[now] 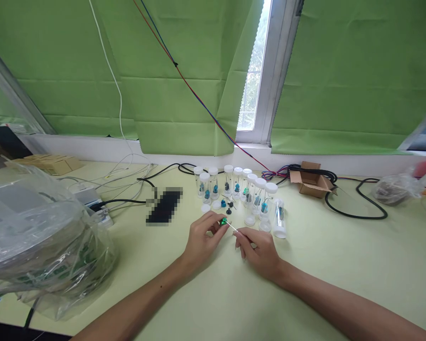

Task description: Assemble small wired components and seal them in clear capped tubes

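Observation:
Between the thumb and fingers of my left hand [205,237] is a small green part [223,221], pinched over the table. My right hand [257,248] grips the end of a thin metal rod [232,227], whose other end meets the green part. Just beyond my fingers lie a small teal part [223,203] and some small black pieces [229,209]. Clear tubes with white caps stand behind them, several holding teal parts on bent wires, such as one tube [264,206]. Another clear tube [279,219] lies at the right of the group.
A plastic-wrapped reel [46,237] takes up the left side. A pixelated dark object [164,206] lies left of the tubes. At the back right, an open cardboard box [312,180] sits by black cables [362,217]. A crumpled plastic bag [395,188] is farther right.

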A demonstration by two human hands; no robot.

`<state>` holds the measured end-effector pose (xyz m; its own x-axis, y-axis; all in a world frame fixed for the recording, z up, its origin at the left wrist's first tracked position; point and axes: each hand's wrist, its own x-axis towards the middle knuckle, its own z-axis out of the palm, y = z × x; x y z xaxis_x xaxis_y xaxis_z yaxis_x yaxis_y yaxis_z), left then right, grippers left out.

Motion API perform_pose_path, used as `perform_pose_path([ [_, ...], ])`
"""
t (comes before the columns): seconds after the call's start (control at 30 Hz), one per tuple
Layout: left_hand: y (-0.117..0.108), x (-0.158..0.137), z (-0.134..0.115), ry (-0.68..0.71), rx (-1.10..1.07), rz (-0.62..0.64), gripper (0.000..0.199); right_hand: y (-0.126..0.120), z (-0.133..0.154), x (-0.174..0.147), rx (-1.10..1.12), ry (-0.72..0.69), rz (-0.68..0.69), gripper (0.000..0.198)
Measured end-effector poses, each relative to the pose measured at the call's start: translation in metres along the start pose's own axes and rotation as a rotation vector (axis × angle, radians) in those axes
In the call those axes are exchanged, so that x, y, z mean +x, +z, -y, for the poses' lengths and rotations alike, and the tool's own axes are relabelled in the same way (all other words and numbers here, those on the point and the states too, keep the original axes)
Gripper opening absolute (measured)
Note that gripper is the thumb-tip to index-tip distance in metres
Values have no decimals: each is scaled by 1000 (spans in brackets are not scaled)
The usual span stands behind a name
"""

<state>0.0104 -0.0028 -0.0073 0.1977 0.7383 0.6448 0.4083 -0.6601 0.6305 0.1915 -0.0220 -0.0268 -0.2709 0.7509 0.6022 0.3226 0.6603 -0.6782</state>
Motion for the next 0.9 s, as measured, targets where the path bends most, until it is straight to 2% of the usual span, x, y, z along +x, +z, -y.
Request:
perform_pose_path([
  [0.33, -1, 2, 0, 5, 26, -10, 10, 4, 10, 3, 326, 323, 34, 36],
  [0.77, 0, 1, 3, -16, 53, -15, 10, 6, 16, 12, 907, 757, 105, 46],
  [0.9, 1, 2, 2, -36, 52, -7, 10, 5, 18, 14, 1028, 825, 114, 49],
])
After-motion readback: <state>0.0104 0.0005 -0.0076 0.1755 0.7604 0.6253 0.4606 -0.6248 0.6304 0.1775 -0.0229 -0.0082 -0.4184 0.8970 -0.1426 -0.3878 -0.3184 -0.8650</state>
